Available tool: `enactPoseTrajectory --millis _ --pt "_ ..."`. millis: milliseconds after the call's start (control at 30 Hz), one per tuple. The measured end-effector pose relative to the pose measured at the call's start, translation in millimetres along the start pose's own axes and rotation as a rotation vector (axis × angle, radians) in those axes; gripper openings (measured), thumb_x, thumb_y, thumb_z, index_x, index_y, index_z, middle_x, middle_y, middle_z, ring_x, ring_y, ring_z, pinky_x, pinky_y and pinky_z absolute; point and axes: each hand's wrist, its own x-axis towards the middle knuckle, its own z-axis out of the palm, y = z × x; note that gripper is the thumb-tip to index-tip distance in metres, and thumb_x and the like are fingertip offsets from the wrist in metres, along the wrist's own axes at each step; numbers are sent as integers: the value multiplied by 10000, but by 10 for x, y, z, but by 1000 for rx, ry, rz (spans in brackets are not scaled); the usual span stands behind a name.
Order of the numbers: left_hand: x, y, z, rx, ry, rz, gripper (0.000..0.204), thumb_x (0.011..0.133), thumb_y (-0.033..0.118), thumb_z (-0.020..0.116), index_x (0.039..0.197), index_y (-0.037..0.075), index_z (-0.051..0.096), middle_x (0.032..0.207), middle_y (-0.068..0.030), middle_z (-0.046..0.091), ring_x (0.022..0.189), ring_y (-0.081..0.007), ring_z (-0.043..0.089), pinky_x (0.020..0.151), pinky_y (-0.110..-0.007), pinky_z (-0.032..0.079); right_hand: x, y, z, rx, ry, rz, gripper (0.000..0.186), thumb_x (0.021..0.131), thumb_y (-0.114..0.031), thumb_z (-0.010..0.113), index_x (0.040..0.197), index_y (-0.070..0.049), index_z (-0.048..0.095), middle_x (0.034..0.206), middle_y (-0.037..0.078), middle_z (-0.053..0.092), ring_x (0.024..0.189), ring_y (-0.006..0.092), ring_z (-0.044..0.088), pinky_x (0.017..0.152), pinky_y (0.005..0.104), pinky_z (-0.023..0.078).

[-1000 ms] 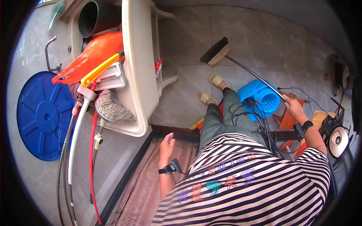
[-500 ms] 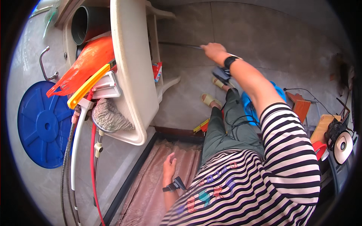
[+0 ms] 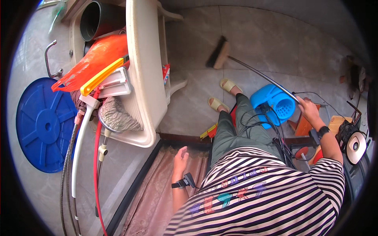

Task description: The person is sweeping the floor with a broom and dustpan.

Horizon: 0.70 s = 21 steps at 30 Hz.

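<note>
My right hand is closed round the grey handle of a broom, out to my right. The broom's head, pale with dark bristles, lies out in front of my feet over the tiled floor and looks a little blurred. Beside the handle stands a blue mop bucket with a round strainer basket. My left hand hangs at my left side over a pinkish curtain-like cloth. It holds nothing, and its fingers are loosely apart.
On the left is a cream plastic basin unit holding an orange-red bag, a yellow-handled tool and a dark pipe. A blue round lid leans beyond it. Cables hang near my right leg; a fan-like appliance stands far right.
My right arm has swung from straight ahead to my right, bringing the broom across. The broom head and mop bucket now show fully. My left hand has barely moved.
</note>
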Motion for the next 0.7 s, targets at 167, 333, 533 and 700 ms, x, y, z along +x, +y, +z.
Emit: enactPoseTrajectory --millis 167,333,533,700 --pt "33 119 0 3 19 -24 342 874 74 517 1211 17 519 1174 -163 586 1096 -230 562 940 -317 420 -59 209 -43 -102 -156 181 417 854 -193 531 1268 -215 481 937 188 623 852 387 589 745 478 476" --pt "-91 112 72 33 -9 -95 336 874 70 513 1206 19 525 1175 -168 586 1091 -240 567 941 -319 418 1266 -193 31 -127 -60 -66 384 879 -208 495 1262 -184 485 879 178 619 840 359 595 734 457 481" --pt "-172 75 130 70 7 -149 352 846 81 545 1192 15 540 1157 -138 604 1109 -213 554 948 -313 404 3285 -2013 535 33 83 -228 307 839 -132 463 1112 -134 603 915 180 646 861 326 635 723 431 516" --pt "-176 108 70 121 3 -144 347 862 77 535 1204 21 532 1165 -149 594 1105 -223 556 937 -314 416 3282 -2252 682 26 108 -321 338 845 -142 475 1176 -131 545 921 168 648 865 327 637 694 426 521"
